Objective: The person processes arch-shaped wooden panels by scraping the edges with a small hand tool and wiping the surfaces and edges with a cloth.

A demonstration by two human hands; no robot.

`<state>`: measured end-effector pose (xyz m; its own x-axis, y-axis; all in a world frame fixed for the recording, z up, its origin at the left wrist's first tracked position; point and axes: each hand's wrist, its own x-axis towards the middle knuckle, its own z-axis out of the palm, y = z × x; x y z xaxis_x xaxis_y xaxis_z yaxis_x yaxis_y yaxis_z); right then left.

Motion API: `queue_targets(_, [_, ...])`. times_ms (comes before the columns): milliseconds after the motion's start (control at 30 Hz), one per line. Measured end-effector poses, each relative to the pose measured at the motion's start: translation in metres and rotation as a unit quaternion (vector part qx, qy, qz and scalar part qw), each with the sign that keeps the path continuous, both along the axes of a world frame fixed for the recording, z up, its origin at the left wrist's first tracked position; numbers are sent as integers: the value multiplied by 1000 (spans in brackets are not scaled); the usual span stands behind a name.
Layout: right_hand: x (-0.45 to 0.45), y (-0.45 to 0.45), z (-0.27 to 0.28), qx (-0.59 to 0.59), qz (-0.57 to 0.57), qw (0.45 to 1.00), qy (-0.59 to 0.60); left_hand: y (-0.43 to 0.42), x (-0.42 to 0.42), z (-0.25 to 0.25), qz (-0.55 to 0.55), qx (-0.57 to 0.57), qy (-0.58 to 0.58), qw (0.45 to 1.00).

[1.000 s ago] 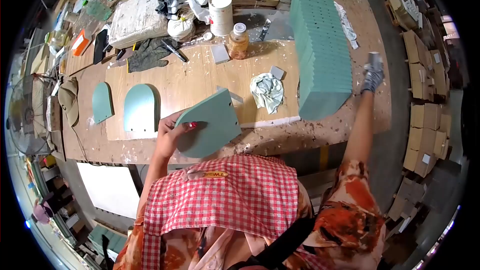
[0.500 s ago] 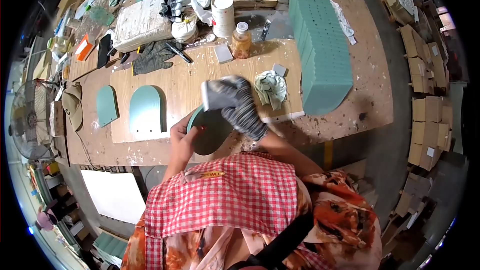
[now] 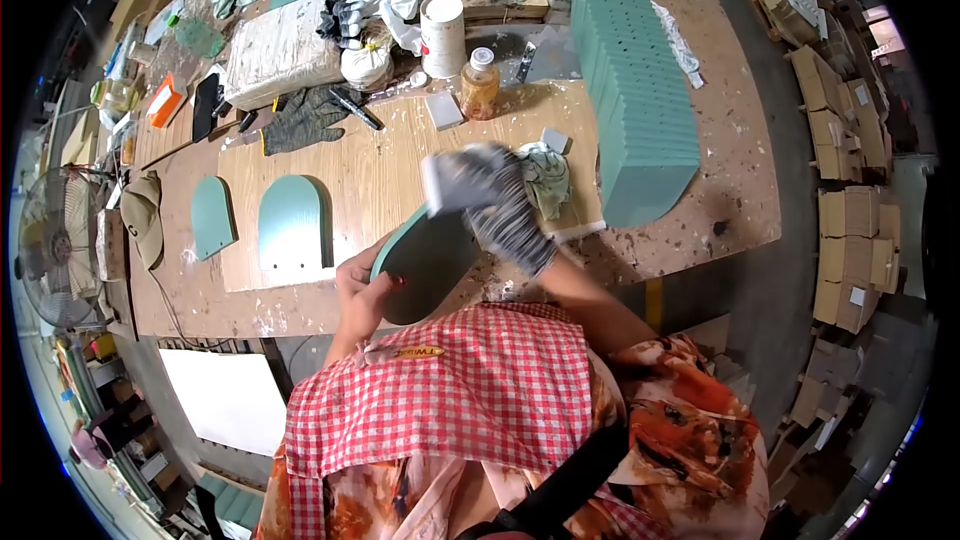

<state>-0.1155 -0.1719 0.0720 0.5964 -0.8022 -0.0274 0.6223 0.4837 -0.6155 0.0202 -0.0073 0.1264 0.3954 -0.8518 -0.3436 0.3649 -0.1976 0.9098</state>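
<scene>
My bare left hand [image 3: 360,292] is closed on the edge of a green round-ended panel [image 3: 428,268], which is tilted up above the table's front edge. In a grey striped glove, my right hand [image 3: 508,208] grips a grey sanding sponge [image 3: 448,190] with a pale edge. The sponge is at the panel's upper rim, apparently touching it; the exact contact is partly hidden by the glove. Two similar green panels, a small one [image 3: 212,218] and a larger one [image 3: 292,222], lie flat to the left. Beyond my right hand lies a crumpled cloth [image 3: 547,180].
A long stack of green panels [image 3: 640,100] stands at the right. Toward the back are a bottle of amber liquid [image 3: 480,90], a white canister [image 3: 442,35], a grey glove [image 3: 305,122] and a wrapped package [image 3: 282,50]. A fan [image 3: 62,245] stands left of the table.
My right hand and the sponge have moved right and slightly down along the panel's rim. The panel has tilted, and more of its dark face shows.
</scene>
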Motion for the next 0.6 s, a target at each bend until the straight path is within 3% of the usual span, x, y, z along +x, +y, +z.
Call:
queue_targets(33, [-12,-36,22,-274,72,912,296,0,1,1,0,-1,0,1000])
queue_targets(100, [-8,-21,-18,-177,-9,938,299,0,4,0,-24,5,-6,1000])
queue_targets(133, [-9,-2,10,-383,-28,852,356,2,4,-3,-26,8,-2,1000])
queue_targets(167, [-9,10,46,-571,-47,720,392,2,5,-7,-36,9,-12,999])
queue_targets(200, [-11,5,57,-601,-6,682,416,-2,6,-8,-46,7,-25,999])
queue_targets(233, [-17,-4,47,-602,-9,681,416,-5,5,-5,-48,5,-27,998])
queue_targets(300, [-37,-32,19,-610,-185,568,520,-9,5,4,-28,13,-10,999])
queue_targets(333, [-59,-49,23,-497,-187,714,458,-12,8,6,-21,-1,13,1000])
queue_targets(367, [-84,-57,62,-593,-262,455,611,-11,10,6,-7,-11,38,999])
queue_targets(433, [-135,-90,86,-570,-376,474,555,-5,18,-7,-1,-13,57,998])
queue_targets(500, [-182,-122,85,-459,-492,481,562,-8,21,-9,-18,-12,27,999])
queue_targets(600, [-260,-158,34,-278,-491,436,701,-10,23,-13,-31,-34,47,998])
